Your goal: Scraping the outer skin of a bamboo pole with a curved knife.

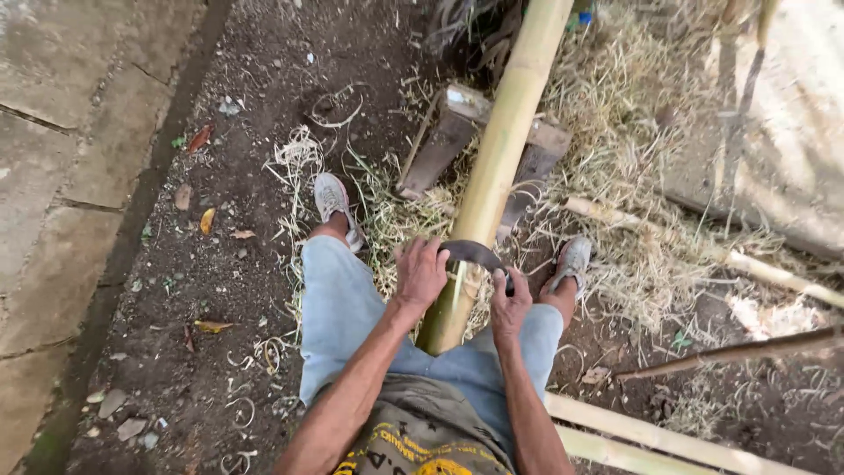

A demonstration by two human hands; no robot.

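A thick yellow-green bamboo pole [503, 141] runs from between my knees up and away, resting on a low wooden stand [450, 132]. A curved dark metal blade [472, 252] lies across the pole near its close end. My left hand [420, 273] grips the blade's left end and my right hand [510, 303] grips its right end. Pale shavings cling to the pole just under the blade. I sit astride the pole in light blue shorts, with a grey shoe [334, 200] on the left and another [572, 261] on the right.
Dry bamboo shavings and straw [633, 255] cover the dirt around the stand. More bamboo poles [651, 435] lie at lower right, another pole [747, 264] at right. A concrete slab path [53, 176] runs along the left. Fallen leaves dot the soil.
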